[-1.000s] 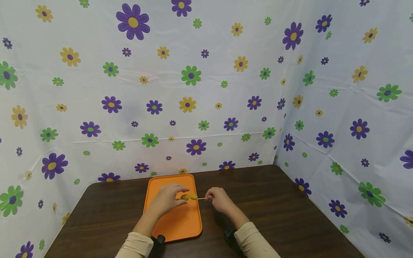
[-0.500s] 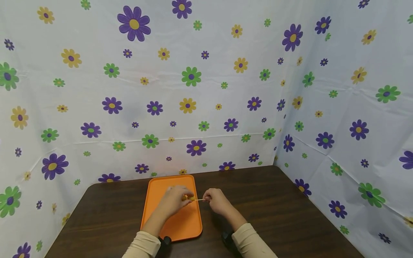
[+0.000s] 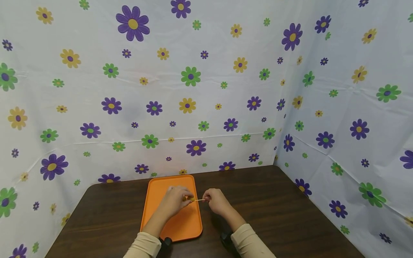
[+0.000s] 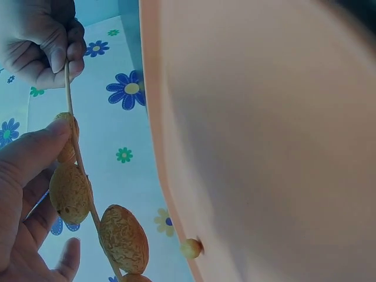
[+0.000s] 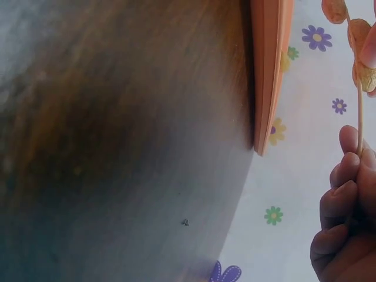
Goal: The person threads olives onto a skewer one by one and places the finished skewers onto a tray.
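A thin wooden skewer (image 3: 199, 200) is threaded with several wrinkled, yellow-brown oval fruits (image 4: 124, 239) that look like dried dates. My left hand (image 3: 173, 200) pinches the fruit (image 4: 69, 141) closest to the skewer's bare end, thumb on top and the other fingers behind. That bare end is gripped in my right hand (image 3: 217, 201), its fingers curled round the stick in the right wrist view. Both hands hold the skewer level above the right side of an orange tray (image 3: 182, 229). In the head view my left hand hides most of the fruits.
Near the tray's edge in the left wrist view lies a small round yellowish piece (image 4: 191, 248). The tray rests on a dark wooden table (image 3: 258, 193). White cloth with printed flowers (image 3: 206, 125) rises behind the table and along its right side.
My left hand, one second ago spread loosely around the fruits, has moved right and closed on the fruit toward the bare end. The right hand has shifted slightly left, still holding the skewer.
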`<act>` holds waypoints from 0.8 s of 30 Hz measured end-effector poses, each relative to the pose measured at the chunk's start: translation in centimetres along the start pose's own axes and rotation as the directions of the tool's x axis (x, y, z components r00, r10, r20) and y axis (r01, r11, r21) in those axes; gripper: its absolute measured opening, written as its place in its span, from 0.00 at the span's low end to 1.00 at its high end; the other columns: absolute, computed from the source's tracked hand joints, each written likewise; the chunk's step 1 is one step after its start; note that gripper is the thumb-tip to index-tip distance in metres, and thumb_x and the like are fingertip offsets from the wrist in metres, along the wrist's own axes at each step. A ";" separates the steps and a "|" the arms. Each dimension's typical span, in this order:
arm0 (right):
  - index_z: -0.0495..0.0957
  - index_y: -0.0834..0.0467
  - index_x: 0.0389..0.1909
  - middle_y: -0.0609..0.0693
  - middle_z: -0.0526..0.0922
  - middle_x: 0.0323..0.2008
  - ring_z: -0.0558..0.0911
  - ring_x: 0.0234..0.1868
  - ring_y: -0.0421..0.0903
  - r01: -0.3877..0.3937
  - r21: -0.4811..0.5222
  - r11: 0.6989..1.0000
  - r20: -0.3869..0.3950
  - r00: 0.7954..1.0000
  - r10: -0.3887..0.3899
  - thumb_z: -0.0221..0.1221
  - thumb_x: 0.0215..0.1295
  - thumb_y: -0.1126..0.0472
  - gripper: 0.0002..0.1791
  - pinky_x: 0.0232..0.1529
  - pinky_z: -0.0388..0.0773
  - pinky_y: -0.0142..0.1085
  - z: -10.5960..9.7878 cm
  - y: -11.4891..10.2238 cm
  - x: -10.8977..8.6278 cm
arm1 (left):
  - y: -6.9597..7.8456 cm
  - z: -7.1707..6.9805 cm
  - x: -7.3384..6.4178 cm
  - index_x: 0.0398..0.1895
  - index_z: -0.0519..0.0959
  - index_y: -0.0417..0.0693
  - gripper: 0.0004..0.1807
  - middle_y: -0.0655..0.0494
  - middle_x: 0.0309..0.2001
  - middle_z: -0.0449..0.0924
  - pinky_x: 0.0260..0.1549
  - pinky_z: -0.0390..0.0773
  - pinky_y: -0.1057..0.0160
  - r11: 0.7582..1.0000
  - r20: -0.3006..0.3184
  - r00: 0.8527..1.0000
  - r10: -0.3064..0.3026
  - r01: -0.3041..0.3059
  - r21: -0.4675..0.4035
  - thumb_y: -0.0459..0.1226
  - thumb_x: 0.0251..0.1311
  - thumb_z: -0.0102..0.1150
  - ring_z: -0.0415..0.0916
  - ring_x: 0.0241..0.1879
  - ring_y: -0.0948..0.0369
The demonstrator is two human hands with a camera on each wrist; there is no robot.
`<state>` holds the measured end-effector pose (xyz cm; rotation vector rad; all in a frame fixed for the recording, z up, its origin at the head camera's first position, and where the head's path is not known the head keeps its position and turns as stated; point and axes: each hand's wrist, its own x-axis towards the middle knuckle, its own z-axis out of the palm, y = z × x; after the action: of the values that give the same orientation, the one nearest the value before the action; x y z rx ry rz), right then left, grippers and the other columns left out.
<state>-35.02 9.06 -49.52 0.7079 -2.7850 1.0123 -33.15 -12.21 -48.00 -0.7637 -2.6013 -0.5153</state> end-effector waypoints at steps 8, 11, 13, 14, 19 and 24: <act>0.84 0.60 0.28 0.51 0.81 0.27 0.73 0.27 0.41 -0.031 0.012 0.999 0.004 0.999 0.031 0.58 0.62 0.79 0.13 0.33 0.77 0.34 0.1 0.1 0.0 | 0.0 0.2 0.1 0.32 0.90 0.56 0.06 0.65 0.33 0.86 0.40 0.70 0.54 1.000 -0.002 1.000 0.009 -0.009 -0.028 0.38 0.52 0.78 0.77 0.34 0.66; 0.84 0.60 0.28 0.50 0.81 0.27 0.73 0.27 0.41 -0.026 0.006 1.000 0.000 1.000 0.026 0.59 0.62 0.79 0.13 0.33 0.77 0.35 0.1 0.0 0.0 | 0.0 0.2 0.1 0.32 0.90 0.56 0.06 0.66 0.32 0.86 0.40 0.71 0.54 0.999 -0.009 1.000 0.021 -0.021 -0.027 0.38 0.52 0.78 0.77 0.32 0.66; 0.84 0.60 0.27 0.51 0.82 0.27 0.73 0.27 0.41 -0.022 0.008 1.000 -0.002 1.000 0.022 0.58 0.61 0.80 0.13 0.32 0.76 0.34 0.2 0.0 0.0 | -0.1 0.3 0.1 0.31 0.90 0.56 0.05 0.66 0.30 0.85 0.39 0.71 0.54 0.999 -0.015 0.999 0.028 -0.028 -0.022 0.38 0.51 0.78 0.77 0.31 0.66; 0.84 0.60 0.27 0.52 0.82 0.27 0.73 0.26 0.41 -0.014 0.003 1.000 -0.005 1.000 0.014 0.58 0.60 0.80 0.13 0.32 0.76 0.34 0.2 0.0 0.0 | -0.1 0.3 0.1 0.31 0.90 0.56 0.05 0.67 0.29 0.85 0.39 0.71 0.54 0.999 -0.019 0.999 0.032 -0.032 -0.019 0.38 0.51 0.78 0.76 0.31 0.66; 0.84 0.62 0.27 0.56 0.84 0.28 0.73 0.25 0.40 -0.004 0.006 1.000 -0.010 1.000 0.004 0.57 0.60 0.80 0.13 0.29 0.74 0.33 0.3 -0.1 0.0 | -0.1 0.4 0.0 0.30 0.90 0.56 0.06 0.67 0.27 0.84 0.37 0.72 0.56 0.999 -0.034 0.998 0.054 -0.054 0.002 0.37 0.50 0.79 0.76 0.28 0.65; 0.84 0.63 0.27 0.56 0.84 0.28 0.73 0.26 0.40 -0.019 0.015 1.000 -0.009 1.000 0.019 0.58 0.62 0.80 0.12 0.29 0.74 0.33 0.3 -0.3 0.0 | 0.1 0.2 0.1 0.30 0.90 0.54 0.05 0.65 0.27 0.85 0.37 0.73 0.56 0.998 -0.028 0.998 0.056 -0.055 0.005 0.37 0.50 0.78 0.76 0.28 0.65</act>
<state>-34.86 8.67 -49.63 0.6778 -2.7843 1.0385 -33.23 -12.02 -48.14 -0.8191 -2.5469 -0.5007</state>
